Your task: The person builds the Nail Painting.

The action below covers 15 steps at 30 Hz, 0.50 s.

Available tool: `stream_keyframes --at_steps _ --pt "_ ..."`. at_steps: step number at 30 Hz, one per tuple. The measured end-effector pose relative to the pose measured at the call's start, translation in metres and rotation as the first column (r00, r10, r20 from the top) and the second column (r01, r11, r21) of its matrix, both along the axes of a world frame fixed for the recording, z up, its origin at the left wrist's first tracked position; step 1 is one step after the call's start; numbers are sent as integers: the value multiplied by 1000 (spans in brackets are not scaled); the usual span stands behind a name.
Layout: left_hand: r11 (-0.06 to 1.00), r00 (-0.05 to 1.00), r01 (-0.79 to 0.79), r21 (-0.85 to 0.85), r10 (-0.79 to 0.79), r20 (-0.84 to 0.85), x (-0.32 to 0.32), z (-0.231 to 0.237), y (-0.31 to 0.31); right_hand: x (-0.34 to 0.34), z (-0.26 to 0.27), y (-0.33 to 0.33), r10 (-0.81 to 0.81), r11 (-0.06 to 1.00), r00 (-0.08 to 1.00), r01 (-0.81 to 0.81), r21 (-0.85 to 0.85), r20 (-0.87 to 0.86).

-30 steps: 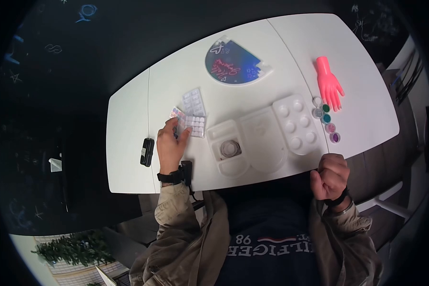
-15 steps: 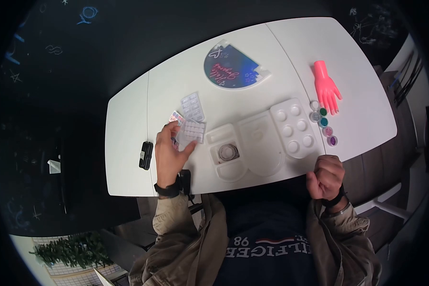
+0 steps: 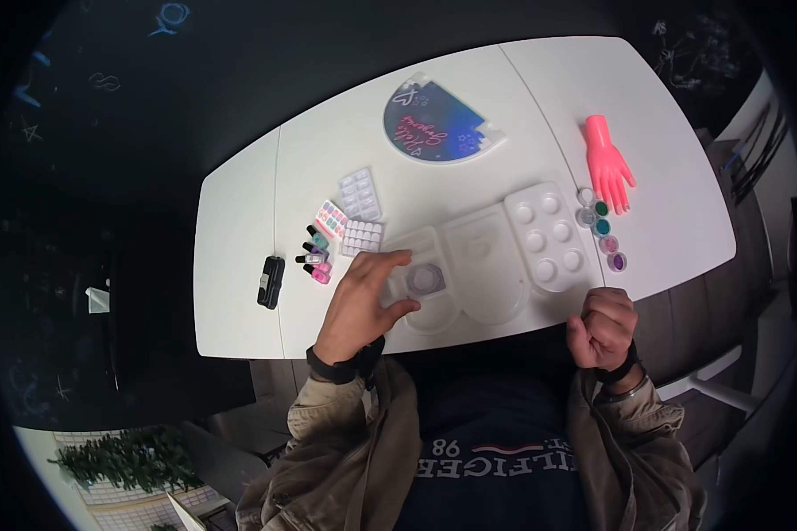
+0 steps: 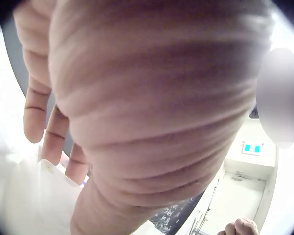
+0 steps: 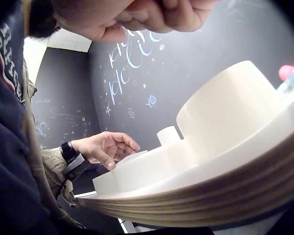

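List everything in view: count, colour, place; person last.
Table: one, white, centre.
Lettered panel: one, blue, far side.
Model hand: one, pink, right.
Small pots: six, mixed, near model hand.
Tray: one, white, near edge.
Round item: one, greyish, in tray.
Blister sheets: two, white, table's left.
Patterned card: one, multicoloured, beside sheets.
Bottles: several, mixed, below card.
Case: one, black, far left.
Wall: one, black, beyond table.
Tree: one, green, bottom-left.
Jacket: one, brown, bottom.
Left hand: one, over tray.
Right hand: one, at table edge.

black chalk-marked wall (image 3: pixel 106 177) | white table (image 3: pixel 266 159) | dark floor (image 3: pixel 669 257) | green foliage (image 3: pixel 133 460) lower left
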<state>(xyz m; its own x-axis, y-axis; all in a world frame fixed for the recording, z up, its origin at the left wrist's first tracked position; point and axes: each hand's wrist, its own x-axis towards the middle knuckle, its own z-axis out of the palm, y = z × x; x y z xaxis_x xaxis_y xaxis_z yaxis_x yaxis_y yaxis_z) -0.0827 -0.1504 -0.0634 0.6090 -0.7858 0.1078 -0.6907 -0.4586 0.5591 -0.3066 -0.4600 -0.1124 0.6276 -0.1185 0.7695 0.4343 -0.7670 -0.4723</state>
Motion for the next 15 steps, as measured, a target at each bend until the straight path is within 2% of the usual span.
stream_keyframes --at_steps 4,10,15 --pt "999 999 -40 -8 40 -9 -6 -1 -2 3 0 1 -1 1000 1000 1 4 31" --pt "999 998 43 -8 -42 54 -5 0 -4 1 -1 1 22 1000 1000 -22 5 -5" --pt "1000 1000 18 26 -18 8 -6 2 -7 3 -1 2 20 1000 1000 -20 13 14"
